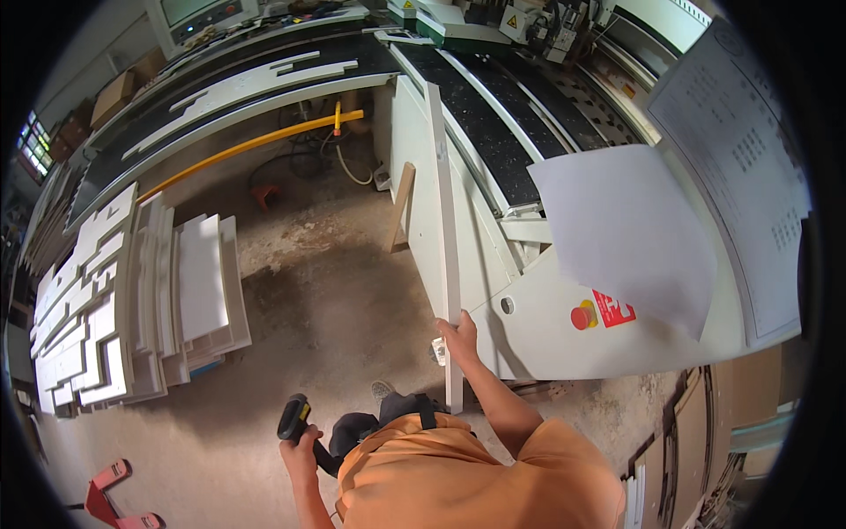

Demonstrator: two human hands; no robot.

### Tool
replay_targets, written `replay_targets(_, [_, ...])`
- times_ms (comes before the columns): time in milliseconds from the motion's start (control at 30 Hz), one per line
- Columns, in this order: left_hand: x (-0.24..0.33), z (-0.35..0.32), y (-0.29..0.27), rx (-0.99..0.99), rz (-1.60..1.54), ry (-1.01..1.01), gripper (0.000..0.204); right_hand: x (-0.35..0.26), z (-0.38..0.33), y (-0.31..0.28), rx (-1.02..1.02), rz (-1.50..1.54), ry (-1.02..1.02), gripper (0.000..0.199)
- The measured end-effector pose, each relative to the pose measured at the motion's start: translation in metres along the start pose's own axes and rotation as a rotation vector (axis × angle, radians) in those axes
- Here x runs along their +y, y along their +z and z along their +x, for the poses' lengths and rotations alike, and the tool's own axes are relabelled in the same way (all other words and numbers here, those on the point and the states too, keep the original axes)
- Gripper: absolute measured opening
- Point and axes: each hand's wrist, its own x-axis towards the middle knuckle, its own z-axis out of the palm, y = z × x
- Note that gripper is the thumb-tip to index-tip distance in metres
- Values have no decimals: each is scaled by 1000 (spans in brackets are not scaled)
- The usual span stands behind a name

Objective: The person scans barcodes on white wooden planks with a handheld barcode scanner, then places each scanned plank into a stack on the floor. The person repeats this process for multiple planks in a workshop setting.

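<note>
My left hand (302, 452) is closed around the grip of a black handheld barcode scanner (293, 418) with a yellow label, held low beside my left leg. My right hand (462, 339) grips a long, narrow white board (445, 212) near its lower end. The board stands on edge before me and stretches away along the white side of a machine (542, 339). Part of my right fingers is hidden behind the board. A small whitish patch with dark marks shows beside those fingers; what it is I cannot make out.
Stacked white panels (198, 282) stand at the left. A yellow bar (256, 141) runs beneath the black machine bed (374, 57). Paper sheets (630, 229) hang at the right, above a red emergency button (582, 315). A red pallet truck (106, 498) is at lower left.
</note>
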Motion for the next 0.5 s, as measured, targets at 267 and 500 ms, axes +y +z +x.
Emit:
replay_targets(267, [92,192,51,-102,14,10,20,-128,106,43,275,159,-61,58])
replay_targets(500, [197,341,130,-370,146,46,28,-178,225,21,713,11,-115,72])
